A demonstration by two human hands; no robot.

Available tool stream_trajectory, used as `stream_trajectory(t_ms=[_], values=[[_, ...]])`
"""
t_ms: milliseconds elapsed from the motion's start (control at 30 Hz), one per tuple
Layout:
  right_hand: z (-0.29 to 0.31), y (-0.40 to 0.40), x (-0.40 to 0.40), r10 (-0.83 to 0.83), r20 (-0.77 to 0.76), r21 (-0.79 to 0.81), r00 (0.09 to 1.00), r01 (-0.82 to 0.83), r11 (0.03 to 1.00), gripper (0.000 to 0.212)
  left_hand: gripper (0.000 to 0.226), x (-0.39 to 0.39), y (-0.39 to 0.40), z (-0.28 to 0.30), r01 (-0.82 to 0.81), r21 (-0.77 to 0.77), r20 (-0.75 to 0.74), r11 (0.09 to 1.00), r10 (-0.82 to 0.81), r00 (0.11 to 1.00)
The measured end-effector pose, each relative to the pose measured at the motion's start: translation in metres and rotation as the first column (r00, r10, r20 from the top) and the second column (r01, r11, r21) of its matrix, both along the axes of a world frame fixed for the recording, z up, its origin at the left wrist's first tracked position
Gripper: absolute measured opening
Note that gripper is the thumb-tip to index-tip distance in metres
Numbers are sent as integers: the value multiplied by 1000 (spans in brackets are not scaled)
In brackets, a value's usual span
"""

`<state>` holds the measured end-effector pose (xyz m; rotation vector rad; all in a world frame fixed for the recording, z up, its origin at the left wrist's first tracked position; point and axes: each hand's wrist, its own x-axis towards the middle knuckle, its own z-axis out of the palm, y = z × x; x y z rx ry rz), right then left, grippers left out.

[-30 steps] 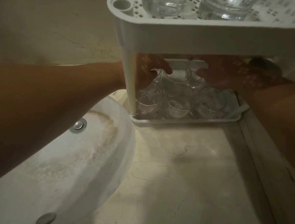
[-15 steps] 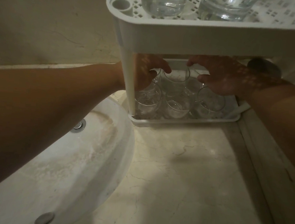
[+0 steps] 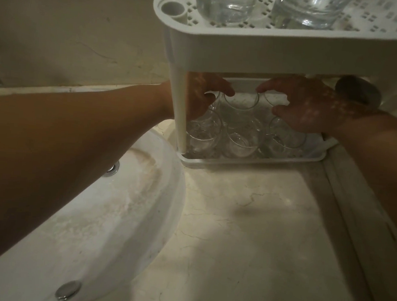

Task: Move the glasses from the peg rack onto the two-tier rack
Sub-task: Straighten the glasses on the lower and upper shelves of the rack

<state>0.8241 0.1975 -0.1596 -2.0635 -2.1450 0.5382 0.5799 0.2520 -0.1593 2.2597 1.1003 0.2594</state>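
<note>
Marble-look bench [image 3: 246,225], cream with fine dark cracks, is carrying a white plastic two-tier rack [image 3: 295,55] against a beige wall [image 3: 71,33]. White basin [image 3: 107,214] with stained bowl is sitting at left. Light is falling dim and dappled through the perforated upper tier, where two clear glasses are standing. Both arms are reaching into the lower tier among several more glasses. Left hand [image 3: 200,96] and right hand [image 3: 305,104] are pinching the rim of the back middle glass [image 3: 240,103] between them, each grip closed on it.
</note>
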Motion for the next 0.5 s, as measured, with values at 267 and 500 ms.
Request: stream_trajectory(t_ms=[267,500], values=[[-9,-4,-4,-33,30,50,999,32,998,56,46,0,1,-2,-37,-15,-3,999,37,999],[-8,-2,-26,-147,-23,16,989,147,989,102,48,-1,5,-4,-30,-16,-19,999,30,999]])
